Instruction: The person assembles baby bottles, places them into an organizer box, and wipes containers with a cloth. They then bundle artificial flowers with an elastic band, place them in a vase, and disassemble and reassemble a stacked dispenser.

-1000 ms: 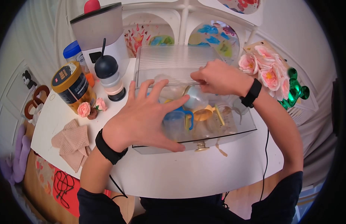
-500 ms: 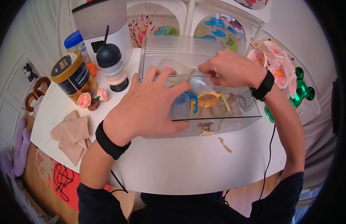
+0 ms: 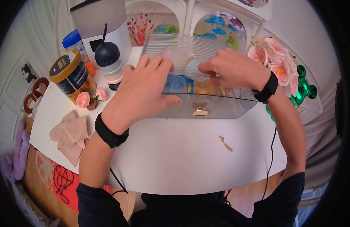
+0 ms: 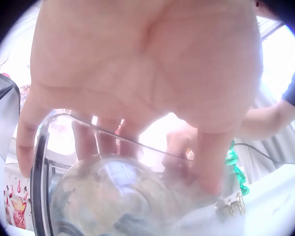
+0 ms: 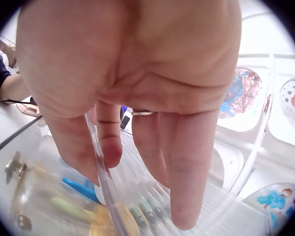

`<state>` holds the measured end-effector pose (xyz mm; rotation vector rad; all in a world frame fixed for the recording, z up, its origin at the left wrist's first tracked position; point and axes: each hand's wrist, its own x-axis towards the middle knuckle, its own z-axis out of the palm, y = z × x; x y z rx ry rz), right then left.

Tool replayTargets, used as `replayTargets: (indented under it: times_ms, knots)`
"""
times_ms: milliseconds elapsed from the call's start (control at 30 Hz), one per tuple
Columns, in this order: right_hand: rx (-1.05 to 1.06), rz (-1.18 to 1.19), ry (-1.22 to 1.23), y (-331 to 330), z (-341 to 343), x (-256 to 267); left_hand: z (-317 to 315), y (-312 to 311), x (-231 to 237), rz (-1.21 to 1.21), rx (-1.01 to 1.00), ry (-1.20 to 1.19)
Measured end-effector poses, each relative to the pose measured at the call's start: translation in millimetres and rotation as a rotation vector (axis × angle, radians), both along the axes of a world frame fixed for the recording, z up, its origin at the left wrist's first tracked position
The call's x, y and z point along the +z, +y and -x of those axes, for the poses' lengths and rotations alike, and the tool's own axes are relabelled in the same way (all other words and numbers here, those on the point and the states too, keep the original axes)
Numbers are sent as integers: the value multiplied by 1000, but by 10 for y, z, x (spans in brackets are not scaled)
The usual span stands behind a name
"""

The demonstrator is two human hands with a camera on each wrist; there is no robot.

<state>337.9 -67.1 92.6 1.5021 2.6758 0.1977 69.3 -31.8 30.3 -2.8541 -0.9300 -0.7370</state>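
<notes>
Right grip (image 3: 235, 70): clamping on the front edge of the ribbed lid (image 3: 169, 42), pinching with thumb on one side and fingers on the other.
Left grip (image 3: 141, 89): holding fingers apart over the left end of the clear box (image 3: 220, 110); cannot tell how firmly pressing.
Lid: covering the back part of the box, leaving the front part uncovered; likely being light, stiff, slick, risking cracks if bent; best being taken by the front edge.
Box: sitting on the tabletop (image 3: 175, 159), showing a gold clasp (image 3: 200, 111) on the front wall; probably being rigid and sliding easily, so best being steadied by the end walls.
Contents: showing a blue-rimmed cup (image 3: 177, 84) and an orange piece (image 3: 205, 87); probably crowding under the lid and rattling if tipped.
Left side: standing near left grip, a dark-topped bottle (image 3: 107, 55), limiting elbow room; farther off, a gold-lidded tub (image 3: 71, 75) and beige cloth (image 3: 71, 132).
Right side: crowding near the right wrist, large pink flowers (image 3: 279, 68) and a shiny green ornament (image 3: 303, 90).
Behind: blocking the back left, a white appliance (image 3: 120, 43).
</notes>
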Motion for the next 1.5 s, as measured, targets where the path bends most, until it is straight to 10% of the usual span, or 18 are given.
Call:
replayTargets:
  times_ms: [633, 1167, 1500]
  knots:
    - [-200, 126, 80, -208, -79, 63, -60, 281, -157, -76, -78, -197]
    - [-305, -125, 305, -442, -310, -462, 173, 343, 82, 192, 42, -51]
    - [-270, -360, 315, -389, -457, -714, 105, 337, -1, -52, 101, 0]
